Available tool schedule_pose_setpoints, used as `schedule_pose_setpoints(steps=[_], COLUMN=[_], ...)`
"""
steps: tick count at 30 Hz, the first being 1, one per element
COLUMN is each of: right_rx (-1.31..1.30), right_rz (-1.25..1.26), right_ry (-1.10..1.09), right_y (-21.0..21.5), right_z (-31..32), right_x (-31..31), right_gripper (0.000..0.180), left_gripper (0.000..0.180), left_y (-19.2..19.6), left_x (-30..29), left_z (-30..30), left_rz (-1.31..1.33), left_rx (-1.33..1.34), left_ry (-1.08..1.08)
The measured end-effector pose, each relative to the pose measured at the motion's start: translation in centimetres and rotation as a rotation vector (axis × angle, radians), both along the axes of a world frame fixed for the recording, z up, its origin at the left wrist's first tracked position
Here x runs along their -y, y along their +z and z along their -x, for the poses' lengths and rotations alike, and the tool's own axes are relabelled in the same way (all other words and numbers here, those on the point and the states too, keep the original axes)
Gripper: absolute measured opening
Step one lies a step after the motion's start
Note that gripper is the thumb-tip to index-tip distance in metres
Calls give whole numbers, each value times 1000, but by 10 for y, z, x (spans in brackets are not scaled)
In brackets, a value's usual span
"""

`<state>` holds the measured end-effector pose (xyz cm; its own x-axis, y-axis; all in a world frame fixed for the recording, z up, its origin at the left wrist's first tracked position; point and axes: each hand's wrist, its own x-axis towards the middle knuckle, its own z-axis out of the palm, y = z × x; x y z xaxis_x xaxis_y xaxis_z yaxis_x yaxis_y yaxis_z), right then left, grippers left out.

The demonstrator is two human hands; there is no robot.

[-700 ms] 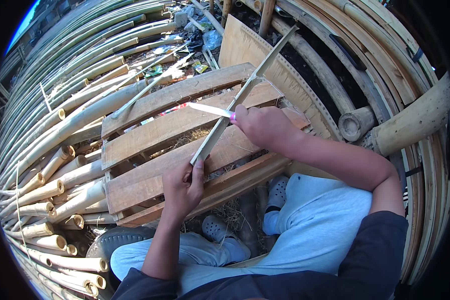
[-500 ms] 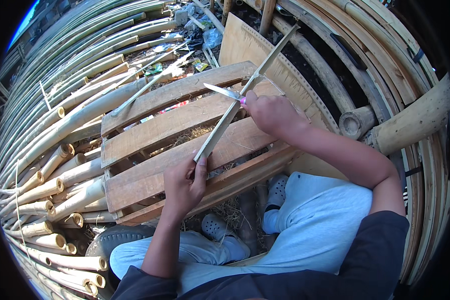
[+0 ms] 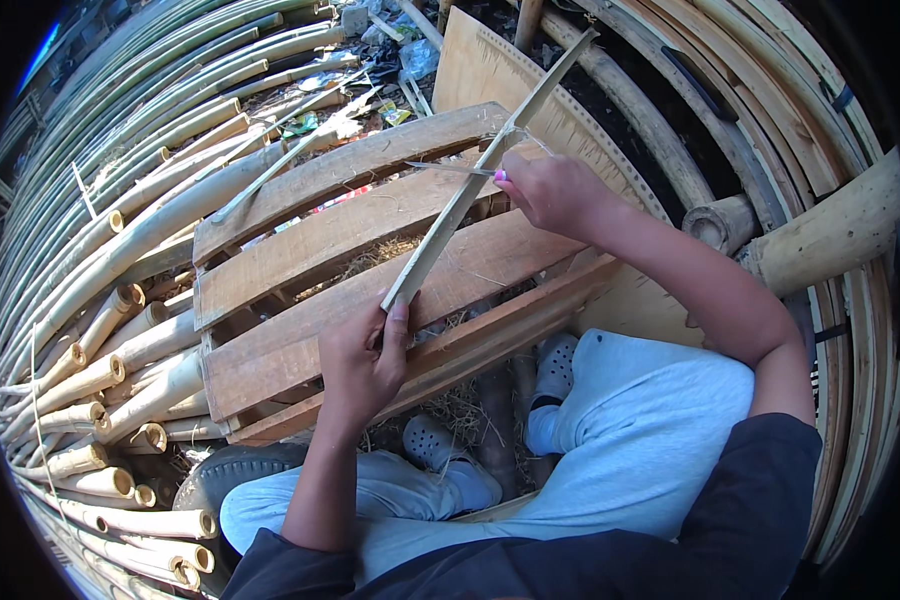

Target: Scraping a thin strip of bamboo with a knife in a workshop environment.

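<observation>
My left hand [image 3: 363,358] grips the near end of a long, narrow bamboo strip [image 3: 435,238], thumb on top. The strip slants up and away to the right, above a slatted wooden pallet [image 3: 280,352]. In my right hand [image 3: 560,200] is a knife [image 3: 438,167] with a pink handle, my fingers closed round it. Its thin blade lies across the strip near the middle and points left. From this angle the blade shows as a narrow line. A fine curled shaving [image 3: 536,140] stands out by the strip just beyond my right hand.
Bamboo poles [image 3: 160,345] are piled along the left. A pale wooden board [image 3: 470,62] leans behind the pallet. A thick bamboo pole [image 3: 825,225] juts in at right, near stacked long strips [image 3: 770,110]. Litter [image 3: 420,60] lies at the back; my legs [image 3: 620,440] are below.
My right hand has moved slightly up and right along the strip with the knife. The blade has turned and looks thinner. My left hand keeps its grip, and the view has shifted slightly.
</observation>
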<state>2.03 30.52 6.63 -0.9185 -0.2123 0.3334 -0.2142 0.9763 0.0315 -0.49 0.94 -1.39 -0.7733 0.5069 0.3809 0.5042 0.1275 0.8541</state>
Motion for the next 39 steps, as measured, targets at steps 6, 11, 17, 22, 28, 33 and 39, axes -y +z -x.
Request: schedule_pose_setpoints(steps=[6,11,17,22,28,33,39], right_rx=[227,115,114,182,144,187,202], right_rz=[-93,-102,-140,-172,-147,-271,-149], right_ry=[29,-166,-264,-136,-355,-305,-638], right_y=[3,5,19,18,15,28,51], right_z=[-7,1,3,1,9,15,16], right_x=[36,6,-32,11,5,-21,-87], right_gripper=[32,31,31,29,28,30,39], left_gripper=[20,19,19,19,20,22,19], left_y=[12,7,7,-1,-9,7,8], left_x=[11,7,5,8,9,8,6], left_z=[-4,-1,-6,-2,2,-2,-3], left_rz=[62,93,62,-26,67,35,50], left_rx=[-46,-25,4,-37,-51,-70,-48], left_ry=[34,10,15,41,36,36,33])
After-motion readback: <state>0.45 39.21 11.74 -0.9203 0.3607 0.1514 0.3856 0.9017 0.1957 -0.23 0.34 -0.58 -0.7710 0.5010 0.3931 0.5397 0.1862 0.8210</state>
